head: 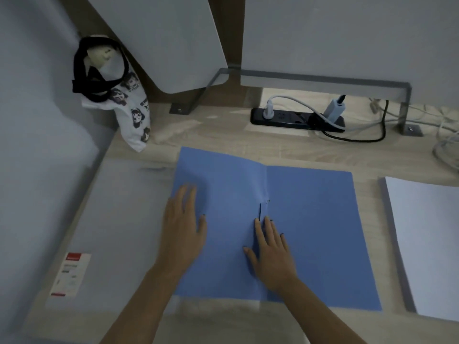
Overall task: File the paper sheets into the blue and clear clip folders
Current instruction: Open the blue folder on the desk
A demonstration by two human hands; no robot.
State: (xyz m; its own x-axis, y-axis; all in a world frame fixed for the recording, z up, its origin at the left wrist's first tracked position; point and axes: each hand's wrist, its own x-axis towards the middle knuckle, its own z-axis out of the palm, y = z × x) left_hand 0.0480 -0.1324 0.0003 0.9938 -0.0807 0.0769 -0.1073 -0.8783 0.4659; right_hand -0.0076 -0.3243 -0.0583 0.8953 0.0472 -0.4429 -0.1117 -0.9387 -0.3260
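Observation:
The blue clip folder lies open and flat on the wooden desk in the middle of the head view. My left hand rests flat on its left flap, fingers spread. My right hand lies flat along the centre fold, fingertips next to the dark clip at the spine. Left of the blue folder lies the clear folder, with a red and white label near its lower left corner. A stack of white paper sheets sits at the right edge of the desk.
A black power strip with plugs and cables sits at the back under a grey metal stand. A white printed bag with black straps leans in the back left corner. More cables trail at the far right.

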